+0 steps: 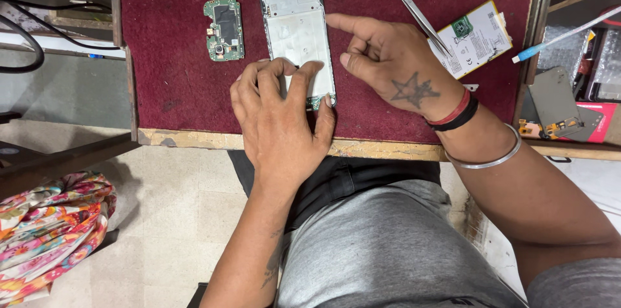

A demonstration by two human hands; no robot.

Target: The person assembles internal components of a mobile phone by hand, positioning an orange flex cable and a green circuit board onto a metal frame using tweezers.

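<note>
Taking the phone frame (296,27) as the landmark: nearest the body, the left hand (279,117) lies over the frame's lower end, fingers curled and pressing down on it, with a small green board peeking out at the frame's bottom corner. Just right of the frame, the right hand (394,62) pinches a pair of steel tweezers (414,9) between thumb and inner fingers while its forefinger stretches out to touch the frame's right edge. The frame itself lies face-down and gutted on the maroon-covered worktop (174,82), its pale inner tray bare, so the stripping looks well advanced; whether parts are coming out or going back I cannot tell. Left of the frame, apart from it, rests the green main circuit board (224,30), already out. Right of the frame, past the tweezers, lies the flat white battery pack (482,40), a rectangle with a small green square label and fine dark print, also out. Farther right stands a shelf with grey back covers (557,98) and a red packet
</note>
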